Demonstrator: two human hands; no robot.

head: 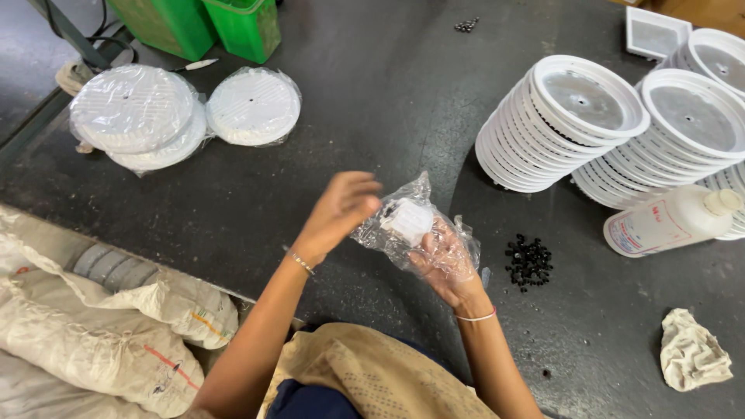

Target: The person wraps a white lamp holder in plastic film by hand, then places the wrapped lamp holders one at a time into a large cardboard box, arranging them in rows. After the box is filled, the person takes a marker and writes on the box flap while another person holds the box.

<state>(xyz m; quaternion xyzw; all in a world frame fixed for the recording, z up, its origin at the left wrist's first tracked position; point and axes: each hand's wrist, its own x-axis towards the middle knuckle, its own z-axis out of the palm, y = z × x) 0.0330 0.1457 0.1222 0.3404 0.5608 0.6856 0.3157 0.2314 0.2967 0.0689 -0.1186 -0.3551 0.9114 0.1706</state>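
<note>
My right hand is inside a clear plastic bag and holds it up above the dark table. A small white part sits inside the bag near my fingertips. My left hand pinches the bag's open edge at its left side. Both hands hover over the middle of the table, close together.
Three bagged white round discs lie at the far left. Tilted stacks of white round lids stand at the right, next to a white bottle on its side. A pile of small black pieces, a crumpled cloth, green bins and sacks surround me.
</note>
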